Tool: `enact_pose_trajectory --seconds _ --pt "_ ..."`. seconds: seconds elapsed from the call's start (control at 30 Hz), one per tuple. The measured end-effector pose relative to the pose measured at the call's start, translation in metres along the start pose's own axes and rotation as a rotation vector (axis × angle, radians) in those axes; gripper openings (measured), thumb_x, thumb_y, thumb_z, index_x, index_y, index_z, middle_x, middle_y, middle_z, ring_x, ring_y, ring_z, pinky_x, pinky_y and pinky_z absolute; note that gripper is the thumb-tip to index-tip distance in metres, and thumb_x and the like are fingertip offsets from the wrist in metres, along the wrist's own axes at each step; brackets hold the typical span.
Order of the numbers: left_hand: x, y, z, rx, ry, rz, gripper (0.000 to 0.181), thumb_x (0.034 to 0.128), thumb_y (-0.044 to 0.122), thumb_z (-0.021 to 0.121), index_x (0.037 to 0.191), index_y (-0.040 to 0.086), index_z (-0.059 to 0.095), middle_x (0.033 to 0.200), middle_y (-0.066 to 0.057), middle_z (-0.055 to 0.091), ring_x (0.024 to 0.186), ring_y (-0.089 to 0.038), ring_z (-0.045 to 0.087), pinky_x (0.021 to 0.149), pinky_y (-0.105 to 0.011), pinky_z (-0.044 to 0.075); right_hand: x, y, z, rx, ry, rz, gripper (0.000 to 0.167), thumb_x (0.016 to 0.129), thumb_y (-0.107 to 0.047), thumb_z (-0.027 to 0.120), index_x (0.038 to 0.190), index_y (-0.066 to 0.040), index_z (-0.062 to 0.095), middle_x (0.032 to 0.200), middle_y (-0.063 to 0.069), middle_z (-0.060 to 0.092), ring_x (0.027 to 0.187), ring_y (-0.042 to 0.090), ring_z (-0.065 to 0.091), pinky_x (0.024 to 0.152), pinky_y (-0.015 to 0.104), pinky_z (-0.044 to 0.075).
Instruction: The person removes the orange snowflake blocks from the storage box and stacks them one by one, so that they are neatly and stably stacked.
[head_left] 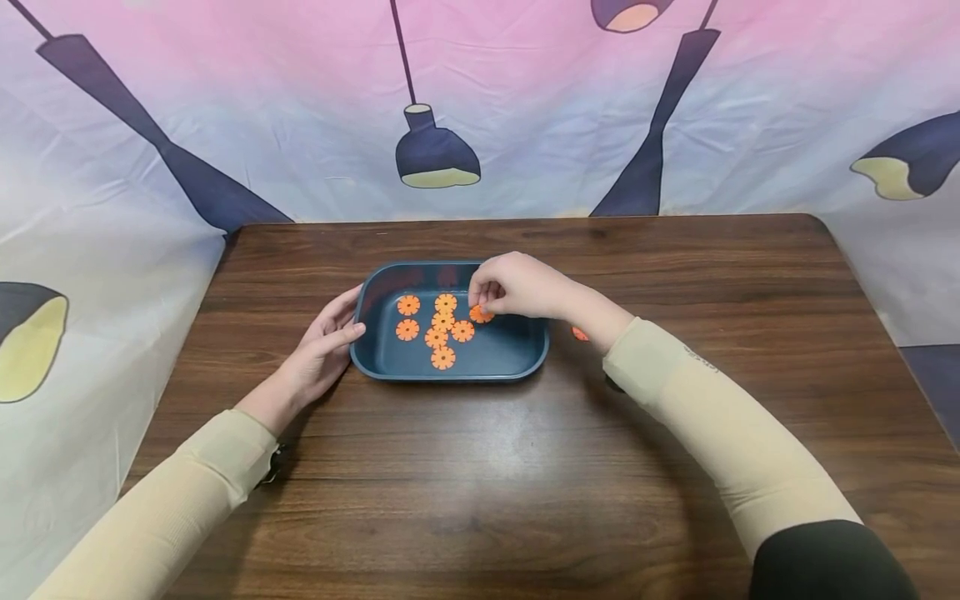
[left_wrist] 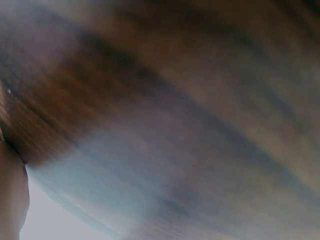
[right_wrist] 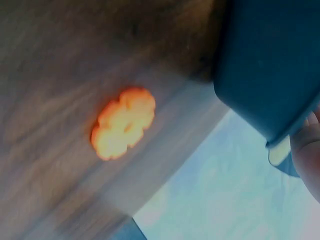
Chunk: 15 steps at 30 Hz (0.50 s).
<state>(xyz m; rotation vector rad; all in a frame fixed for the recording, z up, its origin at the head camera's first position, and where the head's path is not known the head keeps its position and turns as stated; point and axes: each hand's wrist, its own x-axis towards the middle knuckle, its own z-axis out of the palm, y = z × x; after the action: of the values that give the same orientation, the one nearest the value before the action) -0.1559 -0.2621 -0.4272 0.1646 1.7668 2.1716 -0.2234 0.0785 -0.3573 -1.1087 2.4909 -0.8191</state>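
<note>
A: Right hand (head_left: 525, 286)?
B: Pinches an orange, notched, round disc (head_left: 481, 316) in the dark-blue, round-cornered rectangular tray (head_left: 502, 357), right of similar discs (head_left: 443, 358); floor contact unclear.
A: Left hand (head_left: 322, 343)?
B: I see it gripping the left rim.

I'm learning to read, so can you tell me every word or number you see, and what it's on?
No word, number or sign is readable.
Right sleeve: a small dark marking, too small to read.
Orange discs and blue tray: no lettering that I can see.
</note>
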Motion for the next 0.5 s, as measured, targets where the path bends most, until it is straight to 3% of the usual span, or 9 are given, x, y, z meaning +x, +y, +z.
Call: enact_pose_trajectory --seconds 0.5 --pt "0.000 0.000 0.000 0.009 0.010 -0.011 0.061 0.1081 0.003 0.051 0.165 0.015 0.034 0.160 0.006 0.043 0.144 -0.005 0.042 0.111 -0.017 0.042 -0.050 0.004 -0.027 0.141 0.137 0.046 0.007 0.097 -0.008 0.077 0.102 -0.013 0.079 0.098 0.002 0.077 0.088 0.015 0.068 0.084 0.033 0.059"
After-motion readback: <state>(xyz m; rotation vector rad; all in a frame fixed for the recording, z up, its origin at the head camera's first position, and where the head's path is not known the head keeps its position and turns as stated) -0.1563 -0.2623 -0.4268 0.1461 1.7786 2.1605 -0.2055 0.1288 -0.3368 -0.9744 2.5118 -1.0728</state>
